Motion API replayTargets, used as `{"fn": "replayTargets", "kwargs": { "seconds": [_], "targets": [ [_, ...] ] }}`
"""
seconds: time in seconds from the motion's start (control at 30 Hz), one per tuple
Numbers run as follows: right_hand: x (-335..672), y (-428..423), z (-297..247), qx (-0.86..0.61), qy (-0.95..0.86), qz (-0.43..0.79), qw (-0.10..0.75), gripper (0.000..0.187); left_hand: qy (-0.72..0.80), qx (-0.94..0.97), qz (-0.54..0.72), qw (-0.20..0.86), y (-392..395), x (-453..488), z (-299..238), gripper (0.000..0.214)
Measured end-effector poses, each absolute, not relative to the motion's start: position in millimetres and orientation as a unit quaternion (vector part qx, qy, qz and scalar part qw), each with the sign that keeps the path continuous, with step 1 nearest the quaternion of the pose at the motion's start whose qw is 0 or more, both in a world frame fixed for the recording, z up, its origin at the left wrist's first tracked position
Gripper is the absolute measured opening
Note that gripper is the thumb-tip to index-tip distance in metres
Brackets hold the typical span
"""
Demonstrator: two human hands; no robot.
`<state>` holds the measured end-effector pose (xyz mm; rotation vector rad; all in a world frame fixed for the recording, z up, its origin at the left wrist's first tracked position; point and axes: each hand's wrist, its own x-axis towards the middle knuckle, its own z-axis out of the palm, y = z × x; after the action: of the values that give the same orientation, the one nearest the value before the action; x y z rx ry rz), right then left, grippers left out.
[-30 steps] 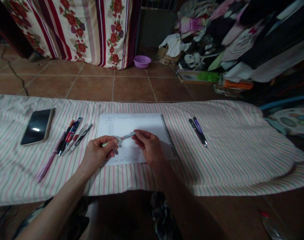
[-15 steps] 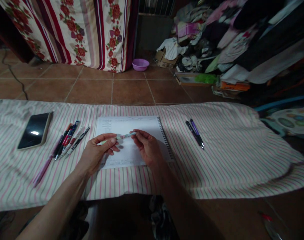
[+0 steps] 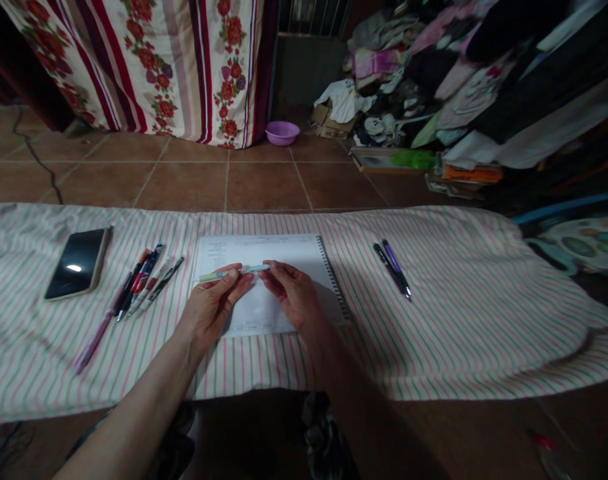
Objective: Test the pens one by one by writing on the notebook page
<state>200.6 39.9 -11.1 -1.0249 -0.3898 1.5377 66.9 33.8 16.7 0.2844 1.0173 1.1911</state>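
A slim pale green and light blue pen (image 3: pixel 255 269) lies level between my two hands, above an open spiral notebook (image 3: pixel 284 245). My left hand (image 3: pixel 215 293) is closed on its green part, thumb on top. The fingertips of my right hand (image 3: pixel 294 292) pinch its other end. Under the hands the page is mostly blank, with faint print along its edges and the wire binding on the right. To the left, several pens (image 3: pixel 144 280) lie side by side, and a long purple pen (image 3: pixel 95 341) sticks out toward me.
A smartphone (image 3: pixel 78 261) lies at the far left of the striped cloth (image 3: pixel 464 320). On the right rest a black pen (image 3: pixel 390 267) and a purple-and-black pen (image 3: pixel 397 267). Beyond, on the tiled floor, stand a purple basin (image 3: pixel 283 133) and piled clothes (image 3: pixel 379 63).
My left hand has slid a little right along the pen, closer to my right hand. The right hand keeps its pinch almost in place. The whole view has shifted slightly.
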Motion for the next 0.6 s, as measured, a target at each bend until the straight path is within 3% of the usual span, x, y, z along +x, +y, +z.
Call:
{"fn": "replayTargets", "kwargs": {
  "seconds": [0.23,0.6],
  "targets": [
    [209.1,45.9,-10.0,-0.522,-0.236,0.617,0.539,0.024,0.448,0.117,0.541,0.702,37.2,67.5,15.7,0.015],
    [208.2,46.3,-12.5,-0.497,-0.242,0.610,0.568,0.019,0.462,0.078,0.542,0.698,38.8,71.8,14.3,0.017]
  ]
}}
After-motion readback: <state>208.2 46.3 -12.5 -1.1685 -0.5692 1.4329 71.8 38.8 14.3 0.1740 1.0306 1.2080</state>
